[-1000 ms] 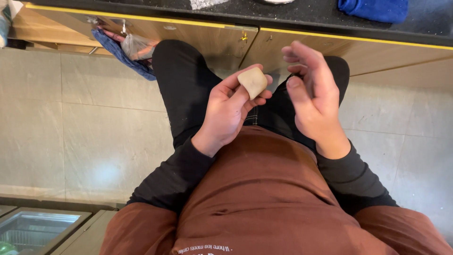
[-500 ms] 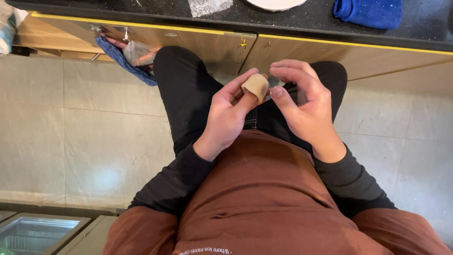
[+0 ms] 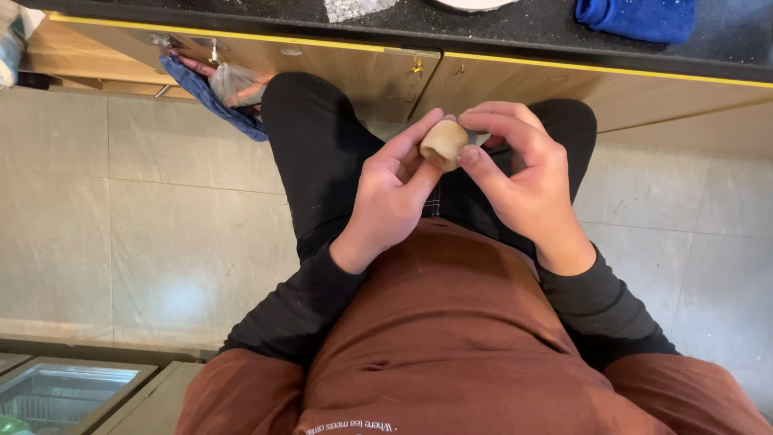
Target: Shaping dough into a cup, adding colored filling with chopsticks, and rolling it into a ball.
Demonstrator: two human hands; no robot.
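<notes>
Dough piece (image 3: 443,142) sits between both hands, pinched by left hand (image 3: 390,193) and right hand (image 3: 523,181) fingertips.

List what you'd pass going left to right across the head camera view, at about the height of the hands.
Blue cloth hanging at the cabinet → left hand → small tan roll pinched between both hands → right hand → pale tiled floor.

We see pale grey floor tiles (image 3: 161,209) with a soft glare, light wooden cabinet doors (image 3: 354,68) edged in yellow, and a speckled black countertop (image 3: 515,24) above them.
</notes>
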